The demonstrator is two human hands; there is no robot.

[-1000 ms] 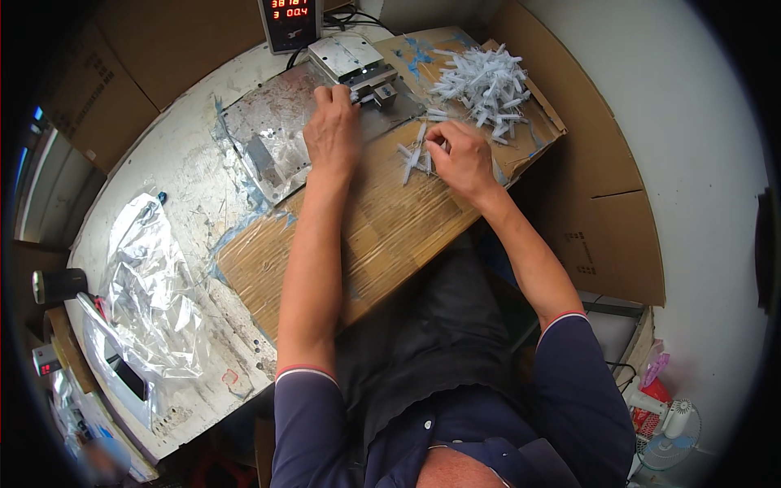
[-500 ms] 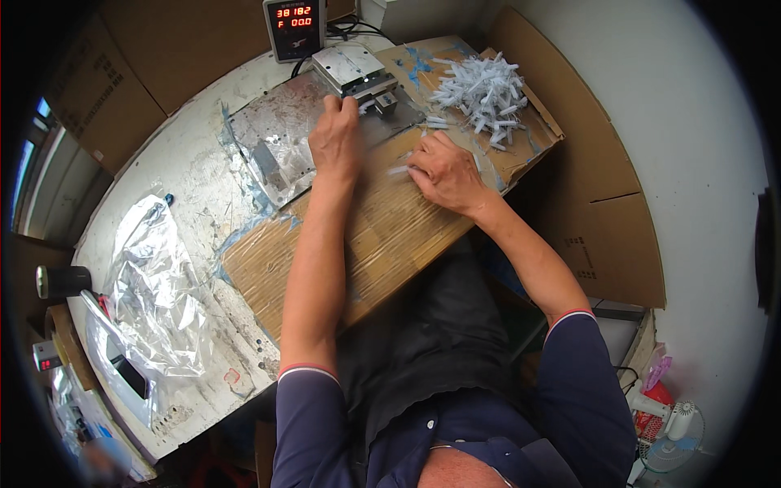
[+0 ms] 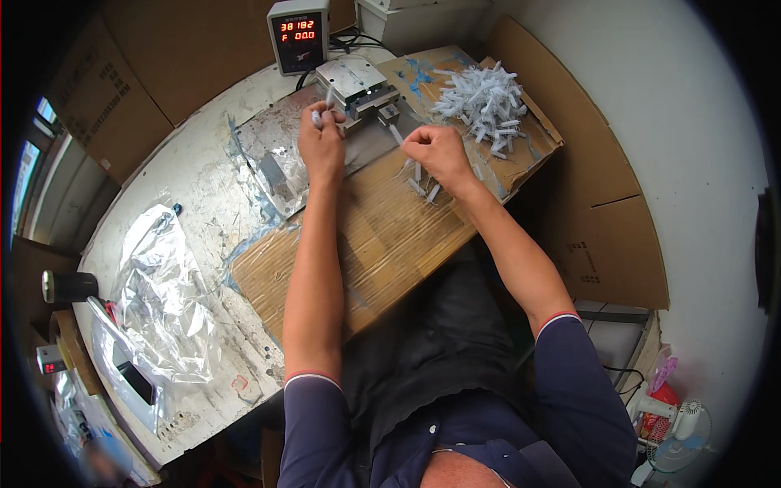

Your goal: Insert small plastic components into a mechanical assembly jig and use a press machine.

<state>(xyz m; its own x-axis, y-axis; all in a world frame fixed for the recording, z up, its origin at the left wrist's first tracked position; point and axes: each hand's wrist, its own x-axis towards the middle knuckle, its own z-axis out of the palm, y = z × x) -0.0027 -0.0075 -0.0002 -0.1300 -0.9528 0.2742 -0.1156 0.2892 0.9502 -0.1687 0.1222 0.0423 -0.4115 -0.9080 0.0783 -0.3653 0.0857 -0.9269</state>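
Note:
Small whitish translucent plastic pieces lie in a heap (image 3: 482,99) on cardboard at the far right. My right hand (image 3: 439,154) is closed in a pinch on one such plastic piece (image 3: 396,134), whose far end points at the block of a small metal fixture (image 3: 356,84). My left hand (image 3: 323,140) is beside the fixture's left side, fingers curled, with a whitish plastic piece (image 3: 329,95) sticking up from them. Several loose pieces (image 3: 433,193) lie on the cardboard just below my right hand.
A counter box (image 3: 299,37) with a red lit display stands behind the fixture. Taped cardboard (image 3: 358,260) covers the near worktop. Clear plastic film (image 3: 163,301), a phone (image 3: 136,382) and a dark cylinder (image 3: 69,286) are at left. A cardboard wall (image 3: 602,228) rises at right.
My left hand has drawn back slightly from the fixture, a piece now showing in its fingers. My right hand has brought a piece up to the fixture, uncovering loose pieces below.

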